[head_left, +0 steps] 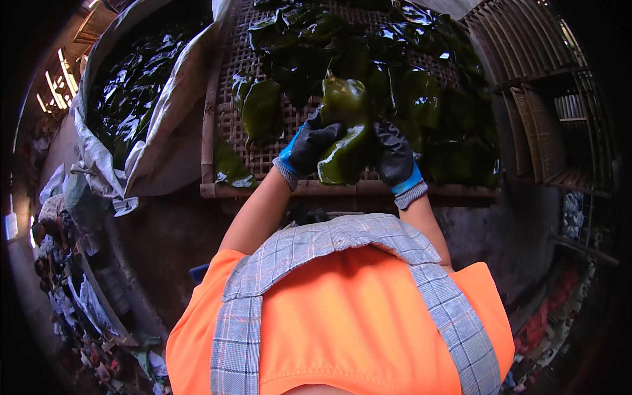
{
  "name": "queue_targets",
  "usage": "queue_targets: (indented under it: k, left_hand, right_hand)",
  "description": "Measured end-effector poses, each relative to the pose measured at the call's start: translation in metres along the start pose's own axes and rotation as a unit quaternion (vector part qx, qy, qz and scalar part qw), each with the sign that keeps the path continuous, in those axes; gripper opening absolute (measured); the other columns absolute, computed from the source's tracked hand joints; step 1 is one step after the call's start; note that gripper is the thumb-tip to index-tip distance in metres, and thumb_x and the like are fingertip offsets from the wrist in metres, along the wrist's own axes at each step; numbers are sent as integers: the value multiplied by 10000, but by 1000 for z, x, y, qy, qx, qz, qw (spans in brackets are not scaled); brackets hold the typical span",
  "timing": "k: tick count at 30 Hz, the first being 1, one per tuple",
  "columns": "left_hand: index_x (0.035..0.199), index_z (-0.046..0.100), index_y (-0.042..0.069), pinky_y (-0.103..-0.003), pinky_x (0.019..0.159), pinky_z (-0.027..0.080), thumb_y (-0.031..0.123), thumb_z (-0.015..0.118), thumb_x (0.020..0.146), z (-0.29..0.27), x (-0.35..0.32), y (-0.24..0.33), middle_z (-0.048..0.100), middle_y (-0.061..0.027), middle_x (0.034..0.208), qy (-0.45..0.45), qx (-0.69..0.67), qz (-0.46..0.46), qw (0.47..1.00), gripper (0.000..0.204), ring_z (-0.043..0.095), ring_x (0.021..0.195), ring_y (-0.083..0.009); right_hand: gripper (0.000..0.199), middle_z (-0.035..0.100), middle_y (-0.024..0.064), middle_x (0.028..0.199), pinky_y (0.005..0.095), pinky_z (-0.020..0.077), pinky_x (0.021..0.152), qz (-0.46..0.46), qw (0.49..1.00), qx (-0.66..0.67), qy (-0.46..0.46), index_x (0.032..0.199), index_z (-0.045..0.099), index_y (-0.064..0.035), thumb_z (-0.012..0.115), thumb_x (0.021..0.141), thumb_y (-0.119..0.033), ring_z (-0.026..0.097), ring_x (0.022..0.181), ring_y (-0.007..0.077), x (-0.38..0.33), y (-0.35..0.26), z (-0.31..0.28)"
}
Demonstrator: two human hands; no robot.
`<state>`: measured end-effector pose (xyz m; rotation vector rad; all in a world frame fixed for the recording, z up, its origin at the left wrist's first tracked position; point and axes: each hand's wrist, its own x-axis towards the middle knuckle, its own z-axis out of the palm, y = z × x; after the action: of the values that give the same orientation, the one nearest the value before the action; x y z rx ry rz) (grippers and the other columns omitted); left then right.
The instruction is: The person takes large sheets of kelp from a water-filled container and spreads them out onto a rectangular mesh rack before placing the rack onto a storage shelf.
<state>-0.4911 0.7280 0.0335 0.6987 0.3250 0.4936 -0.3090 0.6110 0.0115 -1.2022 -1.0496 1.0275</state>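
Observation:
A glossy, wet green leaf-like sheet point(345, 148) hangs folded between my hands, above the near edge of a woven bamboo rack point(227, 72). My left hand point(312, 146), in a black and blue work glove, is closed on the sheet's left side, thumb across it. My right hand point(396, 158), gloved the same way, is at the sheet's right side with its fingers bent round the edge; its fingertips are partly hidden. More dark-green sheets point(454, 125) lie overlapping on the rack. A few single ones point(260, 115) lie at its left, where the weave shows through.
At the left stands a large white woven sack point(171, 112), its mouth open, full of the same wet green sheets point(125, 99). Slatted bamboo racks point(536, 128) are stacked at the right. Cloths and clutter point(79, 296) lie along the lower left.

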Motion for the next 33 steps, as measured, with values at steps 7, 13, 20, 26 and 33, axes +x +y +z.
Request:
queue_targets:
  k: [7, 13, 20, 26, 33]
  left_hand:
    - [1411, 301, 41, -321, 1014, 382, -102, 543, 832, -70, 29, -66, 462, -92, 1358, 147, 146, 4, 978, 644, 440, 1238, -200]
    - [1306, 469, 8, -334, 1073, 305, 207, 324, 965, -55, 23, -73, 512, -104, 1313, 219, -89, 76, 969, 421, 476, 1204, -203]
    - [1316, 439, 22, -421, 932, 438, 310, 639, 833, -71, -36, 21, 556, -220, 1175, 515, 708, 173, 450, 597, 545, 1076, -371]
    - [1253, 489, 101, -452, 742, 512, 298, 624, 825, -122, -18, 49, 599, -152, 1068, 425, 794, -84, 427, 491, 612, 912, -323]
    - [1164, 590, 61, -243, 641, 485, 64, 580, 843, -147, -51, 81, 648, -16, 991, 298, 182, 208, 914, 321, 590, 751, -96]
  right_hand:
    - [323, 656, 81, 942, 261, 481, 635, 168, 922, -253, 241, 1144, 553, 38, 631, 837, -29, 554, 730, 89, -9, 60, -1]
    - [325, 661, 98, 1037, 294, 484, 785, 151, 921, -324, 154, 1152, 571, 25, 632, 841, -46, 601, 878, 142, 19, 43, -6]
    - [392, 672, 130, 985, 332, 510, 782, 73, 886, -433, 150, 1174, 564, -6, 647, 838, -191, 653, 848, 242, 45, -11, 34]
    - [278, 678, 79, 892, 281, 493, 732, 52, 963, -263, 20, 1086, 617, -28, 638, 853, -177, 618, 758, 145, 89, 15, 103]
    - [234, 648, -3, 922, 223, 469, 685, 190, 982, -12, -11, 1097, 611, -37, 609, 891, -148, 565, 790, 60, 90, -12, 119]
